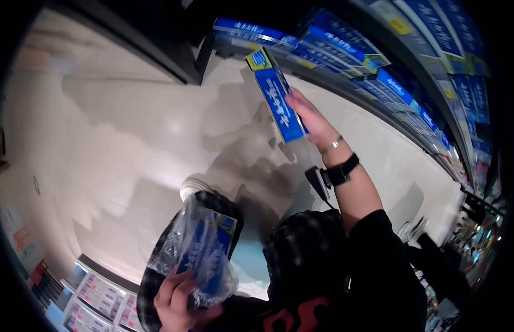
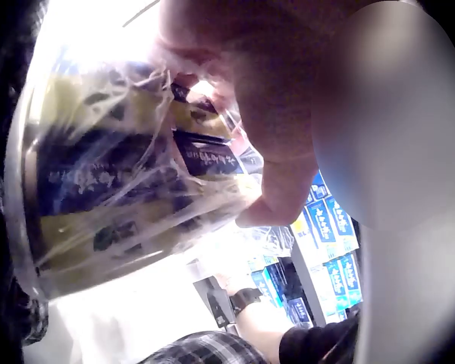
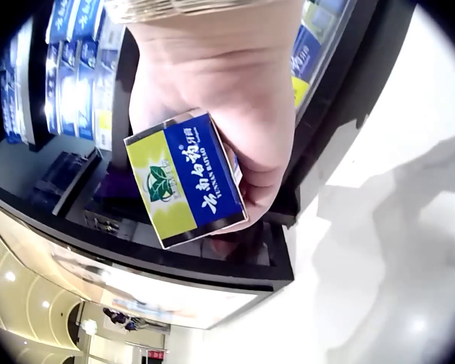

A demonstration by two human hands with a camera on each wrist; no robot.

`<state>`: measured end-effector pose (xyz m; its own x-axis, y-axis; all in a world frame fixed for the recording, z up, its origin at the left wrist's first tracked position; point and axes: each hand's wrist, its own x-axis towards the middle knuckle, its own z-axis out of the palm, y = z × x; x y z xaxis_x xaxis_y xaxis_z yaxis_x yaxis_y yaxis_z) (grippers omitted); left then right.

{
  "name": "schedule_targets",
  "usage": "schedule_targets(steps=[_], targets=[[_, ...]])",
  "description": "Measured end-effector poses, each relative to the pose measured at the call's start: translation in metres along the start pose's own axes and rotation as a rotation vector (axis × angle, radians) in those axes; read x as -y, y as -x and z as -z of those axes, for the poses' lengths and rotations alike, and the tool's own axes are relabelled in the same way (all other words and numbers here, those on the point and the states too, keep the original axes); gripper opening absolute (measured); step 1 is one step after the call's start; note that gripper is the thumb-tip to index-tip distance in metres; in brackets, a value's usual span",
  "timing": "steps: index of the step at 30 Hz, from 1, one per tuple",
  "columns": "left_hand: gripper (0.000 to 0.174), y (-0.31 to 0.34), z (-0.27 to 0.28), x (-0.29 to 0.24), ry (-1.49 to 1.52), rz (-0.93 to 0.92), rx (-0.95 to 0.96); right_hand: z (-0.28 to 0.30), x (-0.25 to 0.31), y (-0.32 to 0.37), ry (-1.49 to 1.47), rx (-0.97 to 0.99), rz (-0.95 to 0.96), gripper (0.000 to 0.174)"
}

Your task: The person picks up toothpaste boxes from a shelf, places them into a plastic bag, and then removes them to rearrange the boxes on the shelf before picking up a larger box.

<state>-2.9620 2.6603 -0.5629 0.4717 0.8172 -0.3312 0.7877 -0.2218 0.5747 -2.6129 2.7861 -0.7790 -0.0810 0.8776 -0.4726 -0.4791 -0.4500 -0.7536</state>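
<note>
Pale floor (image 1: pixel 129 122) below; right hand (image 1: pixel 313 119) grips box (image 1: pixel 274 99), long axis toward shelf (image 3: pixel 250 274); left hand (image 1: pixel 176 303) clutches bag (image 1: pixel 171 243)

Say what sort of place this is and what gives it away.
Probably a shop's toothpaste section: dark shelving, stacked blue boxes, yellow tags, and a Yunnan Baiyao toothpaste box in the right hand.

Crinkled plastic, smooth card, matt cloth
The near bag (image 1: pixel 180 237) is thin, shiny, wrinkled plastic; the farther blue box (image 1: pixel 277 103) looks like smooth printed card. The bracelet (image 1: pixel 332 145) at right gleams like metal, the plaid cloth (image 1: pixel 306 243) looks matt, the pale floor (image 1: pixel 129 122) smooth and glossy.
</note>
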Motion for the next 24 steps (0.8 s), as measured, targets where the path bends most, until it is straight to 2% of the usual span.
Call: schedule_targets(steps=[2, 3, 6, 7, 8, 10, 12, 13, 14, 17, 21, 24], targets=[[0.057, -0.002, 0.003, -0.005, 0.027, -0.060, -0.098, 0.000, 0.024, 0.033, -0.166, 0.111, -0.043, 0.051], [0.057, -0.002, 0.008, -0.008, 0.042, -0.099, -0.089, -0.008, 0.037, 0.053, -0.266, 0.117, -0.074, 0.052], [0.050, -0.005, 0.034, -0.040, 0.054, -0.187, -0.115, -0.011, 0.047, 0.099, -0.526, 0.247, -0.098, 0.051], [0.049, 0.004, 0.039, -0.039, 0.068, -0.289, -0.186, -0.030, 0.055, 0.119, -0.506, 0.279, -0.019, 0.050], [0.049, 0.000, 0.045, -0.045, 0.067, -0.360, -0.198, -0.039, 0.064, 0.135, -0.508, 0.216, 0.028, 0.044], [0.048, -0.004, 0.057, -0.059, 0.044, -0.485, -0.227, -0.055, 0.085, 0.162, -0.337, 0.164, 0.127, 0.048], [0.048, -0.015, 0.062, -0.074, 0.103, -0.523, -0.210, -0.053, 0.099, 0.180, -0.325, 0.219, 0.158, 0.059], [0.048, -0.025, 0.063, -0.079, 0.153, -0.528, -0.211, -0.052, 0.107, 0.187, -0.248, 0.171, 0.173, 0.059], [0.047, -0.025, 0.073, -0.081, 0.210, -0.492, -0.187, -0.062, 0.115, 0.196, -0.171, 0.124, 0.189, 0.059], [0.046, -0.053, 0.093, -0.093, 0.190, -0.604, -0.118, -0.052, 0.131, 0.209, -0.177, 0.107, 0.310, 0.054], [0.051, -0.087, 0.114, -0.103, 0.165, -0.739, 0.002, -0.065, 0.138, 0.211, -0.073, -0.012, 0.506, 0.052], [0.051, -0.132, 0.114, -0.102, 0.097, -0.826, 0.137, -0.057, 0.127, 0.203, -0.371, 0.050, 0.474, 0.055]])
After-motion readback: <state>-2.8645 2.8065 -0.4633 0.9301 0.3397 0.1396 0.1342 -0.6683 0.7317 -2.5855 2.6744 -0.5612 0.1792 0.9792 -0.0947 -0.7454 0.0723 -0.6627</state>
